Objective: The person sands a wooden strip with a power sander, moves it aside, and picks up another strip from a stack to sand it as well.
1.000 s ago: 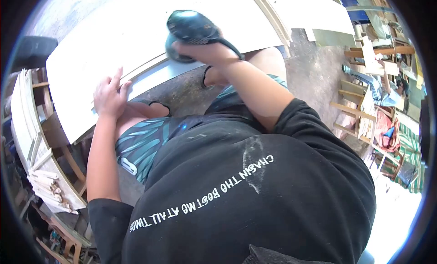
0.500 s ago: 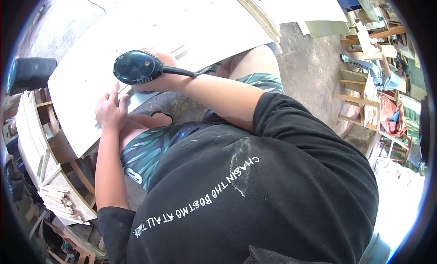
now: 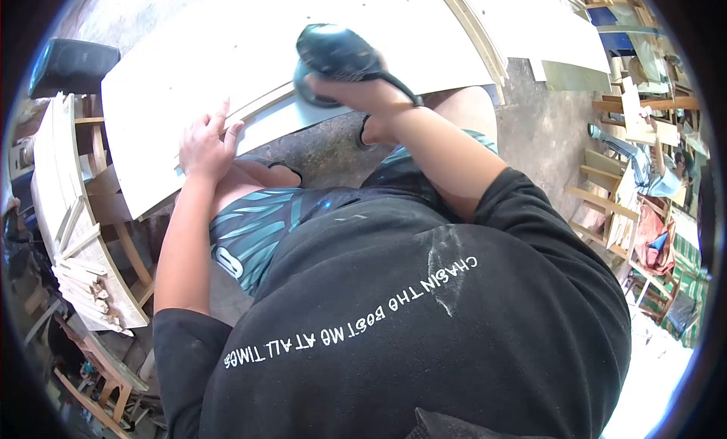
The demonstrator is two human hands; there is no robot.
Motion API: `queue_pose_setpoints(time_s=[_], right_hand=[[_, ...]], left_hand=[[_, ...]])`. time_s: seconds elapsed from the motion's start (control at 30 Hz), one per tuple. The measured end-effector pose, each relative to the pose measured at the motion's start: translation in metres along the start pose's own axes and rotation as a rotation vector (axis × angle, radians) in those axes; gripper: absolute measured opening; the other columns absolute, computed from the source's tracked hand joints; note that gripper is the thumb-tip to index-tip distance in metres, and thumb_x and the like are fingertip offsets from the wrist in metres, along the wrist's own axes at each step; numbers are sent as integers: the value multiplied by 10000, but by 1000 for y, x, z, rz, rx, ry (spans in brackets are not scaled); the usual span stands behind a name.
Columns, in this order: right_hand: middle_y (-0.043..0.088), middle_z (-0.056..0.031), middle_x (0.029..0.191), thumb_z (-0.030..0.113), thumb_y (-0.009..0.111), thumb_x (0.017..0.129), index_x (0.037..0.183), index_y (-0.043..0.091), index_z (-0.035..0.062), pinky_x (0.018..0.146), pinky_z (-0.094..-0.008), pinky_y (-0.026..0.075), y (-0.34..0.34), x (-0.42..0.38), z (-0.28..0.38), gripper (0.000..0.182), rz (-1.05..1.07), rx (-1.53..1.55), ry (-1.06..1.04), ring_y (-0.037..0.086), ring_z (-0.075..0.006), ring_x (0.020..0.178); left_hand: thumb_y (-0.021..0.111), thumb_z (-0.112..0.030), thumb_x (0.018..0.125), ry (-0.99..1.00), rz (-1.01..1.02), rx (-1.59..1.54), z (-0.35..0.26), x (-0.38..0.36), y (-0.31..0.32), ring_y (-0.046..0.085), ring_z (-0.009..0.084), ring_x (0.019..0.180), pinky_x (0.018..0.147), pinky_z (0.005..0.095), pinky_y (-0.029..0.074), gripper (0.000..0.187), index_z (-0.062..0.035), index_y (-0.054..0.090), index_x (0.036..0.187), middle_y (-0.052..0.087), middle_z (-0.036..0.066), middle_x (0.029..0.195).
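Observation:
My right hand [image 3: 354,95] is wrapped round a dark electric sander [image 3: 337,53], with its black cord [image 3: 401,88] running back over my wrist. The sander's round base sits at the near edge of a large white panel [image 3: 189,76], over a narrow strip [image 3: 261,104] along that edge; motion blurs it a little. To the left, my left hand [image 3: 206,145] lies on the panel near the strip's end, fingers spread and holding nothing.
A black speaker-like box [image 3: 76,66] stands beyond the panel's left end. Wooden strips [image 3: 83,287] lie on a rack at left. A long wooden rail [image 3: 473,30] crosses the panel's right side. Another person [image 3: 659,174] is among wooden frames at far right.
My right hand has moved the sander rightward along the panel's edge, away from my left hand. The whole view has shifted somewhat; my left hand stays on the panel.

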State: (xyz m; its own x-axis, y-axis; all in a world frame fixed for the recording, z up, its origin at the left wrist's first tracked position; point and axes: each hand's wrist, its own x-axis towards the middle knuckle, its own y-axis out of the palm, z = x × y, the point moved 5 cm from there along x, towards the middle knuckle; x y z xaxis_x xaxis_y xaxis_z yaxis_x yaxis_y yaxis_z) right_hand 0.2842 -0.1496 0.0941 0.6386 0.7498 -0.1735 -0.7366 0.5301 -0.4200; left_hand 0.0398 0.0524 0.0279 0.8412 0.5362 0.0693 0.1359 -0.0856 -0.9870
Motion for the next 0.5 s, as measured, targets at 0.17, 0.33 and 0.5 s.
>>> queue_pose_setpoints(time_s=[0.17,0.33,0.5], right_hand=[[728,-155,1230,444,868,727,1307,663,117,1019,-412,550,73,13,25,697,59,-66,-390,694,-341,1117],[723,-148,1240,436,822,726,1274,674,130,1008,-430,556,67,22,27,644,92,-123,-329,688,-361,1130],[779,-107,1142,362,891,759,1199,741,91,968,-366,576,-1,19,-6,538,-32,-17,-31,729,-224,1060]], left_hand=[[641,-570,983,-17,47,11,0,2,2,670,333,973,854,486,547,561,-311,642,1481,690,106,1038],[637,-572,983,2,37,9,0,3,2,676,332,968,841,476,550,571,-306,634,1488,692,87,1013],[618,-580,993,19,8,28,-2,0,0,673,339,948,843,474,549,572,-296,632,1489,695,91,1013]])
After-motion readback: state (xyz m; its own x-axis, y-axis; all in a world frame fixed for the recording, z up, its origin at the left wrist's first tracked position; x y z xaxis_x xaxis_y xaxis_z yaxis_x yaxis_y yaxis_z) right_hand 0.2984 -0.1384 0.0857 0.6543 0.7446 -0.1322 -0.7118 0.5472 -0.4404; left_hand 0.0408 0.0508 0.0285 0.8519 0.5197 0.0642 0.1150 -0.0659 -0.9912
